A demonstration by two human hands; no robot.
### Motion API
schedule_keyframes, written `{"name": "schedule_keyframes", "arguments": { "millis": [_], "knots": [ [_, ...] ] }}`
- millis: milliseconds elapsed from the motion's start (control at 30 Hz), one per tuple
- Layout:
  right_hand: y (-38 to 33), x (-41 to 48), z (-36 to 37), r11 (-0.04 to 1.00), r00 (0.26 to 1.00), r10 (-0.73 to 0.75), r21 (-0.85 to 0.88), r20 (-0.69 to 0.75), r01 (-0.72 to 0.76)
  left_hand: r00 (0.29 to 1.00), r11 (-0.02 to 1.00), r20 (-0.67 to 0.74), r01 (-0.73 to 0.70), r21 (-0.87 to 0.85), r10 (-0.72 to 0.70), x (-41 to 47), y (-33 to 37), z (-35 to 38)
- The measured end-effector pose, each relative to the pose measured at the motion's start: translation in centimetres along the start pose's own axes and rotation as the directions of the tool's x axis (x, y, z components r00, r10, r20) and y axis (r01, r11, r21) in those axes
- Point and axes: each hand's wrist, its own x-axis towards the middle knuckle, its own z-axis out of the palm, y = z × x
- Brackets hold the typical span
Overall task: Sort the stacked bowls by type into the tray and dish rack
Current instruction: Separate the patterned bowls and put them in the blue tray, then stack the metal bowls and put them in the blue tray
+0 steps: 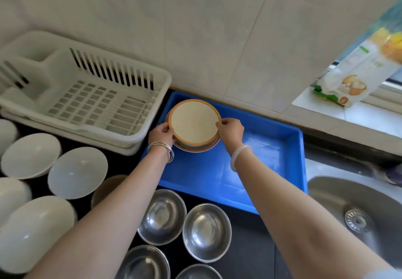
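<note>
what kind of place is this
Most likely a kitchen, at the washing-up counter: a steel sink with a drain, a white dish rack against a tiled wall, and rows of steel bowls.

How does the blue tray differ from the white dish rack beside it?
The blue tray has solid walls; the white dish rack has slotted walls and a grid floor. The tray holds orange-rimmed bowls; the rack holds none. Both are rectangular plastic, set against the tiled wall.
</note>
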Motion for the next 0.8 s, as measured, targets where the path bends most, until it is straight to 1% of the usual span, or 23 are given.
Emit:
{"name": "schedule_keyframes", "arguments": {
  "millis": [133, 300, 467, 600, 667, 733, 800],
  "knots": [
    [0.4, 0.2, 0.2, 0.999, 1.0, 0.002, 0.032, -0.009, -0.001, 1.0, 1.0, -0.028, -0.001, -0.017, 0.0, 0.2, -0.2, 0.2],
    [0.4, 0.0, 0.0, 0.999, 0.999, -0.037, 0.03, -0.022, 0.038, 0.999, 1.0, -0.049, -0.016, -0.01, 0.016, 0.2, -0.4, 0.2],
    [0.7, -1.3, -0.8, 0.997, 0.997, -0.064, 0.052, 0.052, 0.061, 1.0, 1.0, -0.013, -0.016, -0.013, 0.016, -1.6, -0.4, -0.3],
    [1.8, -3.9, -2.7, 0.987, 0.988, -0.135, 0.094, 0.075, 0.127, 0.999, 0.999, 0.032, -0.016, 0.03, 0.015, -5.8, -0.7, -2.0],
    [2.6, -5.6, -3.9, 0.981, 0.981, -0.174, 0.106, 0.089, 0.164, 0.999, 0.999, 0.043, 0.009, 0.054, -0.011, -8.8, -1.4, -3.1],
    [3.7, -7.5, -5.0, 0.978, 0.974, -0.189, 0.116, 0.129, 0.174, 0.997, 0.995, 0.065, 0.046, 0.087, -0.051, -12.2, -2.6, -4.4],
    [5.3, -9.6, -5.9, 0.979, 0.964, -0.178, 0.132, 0.199, 0.153, 0.994, 0.986, 0.068, 0.073, 0.147, -0.084, -15.6, -4.4, -5.8]
  ]
}}
